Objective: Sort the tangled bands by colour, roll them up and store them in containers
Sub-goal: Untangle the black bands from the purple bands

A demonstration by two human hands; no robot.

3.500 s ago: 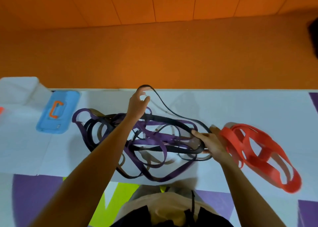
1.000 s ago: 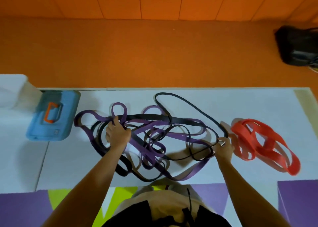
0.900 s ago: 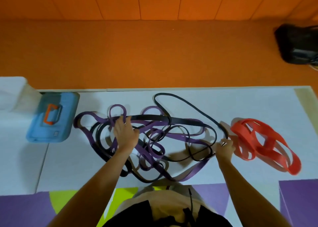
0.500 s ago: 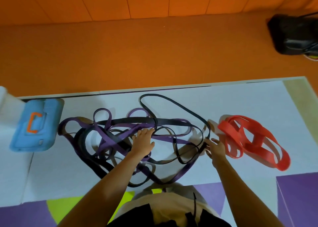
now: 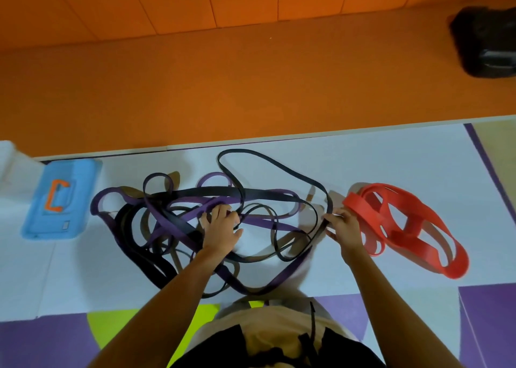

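A tangle of purple bands (image 5: 259,222) and black bands (image 5: 268,162) lies spread over the white mat (image 5: 391,158) in front of me. My left hand (image 5: 222,228) sits in the middle of the tangle, fingers curled round a purple strand. My right hand (image 5: 342,225) pinches a black band at the tangle's right end. A separate heap of red bands (image 5: 402,225) lies just right of that hand, apart from the tangle.
A blue case (image 5: 60,200) with an orange handle lies at the mat's left end beside a white block (image 5: 11,158). Orange floor runs beyond the mat's far edge, with a black bag (image 5: 487,44) at far right. Purple and green mats border the near side.
My left hand moved from the tangle's left side to its middle and took hold of a purple strand. My right hand stayed at the right end on the black band.
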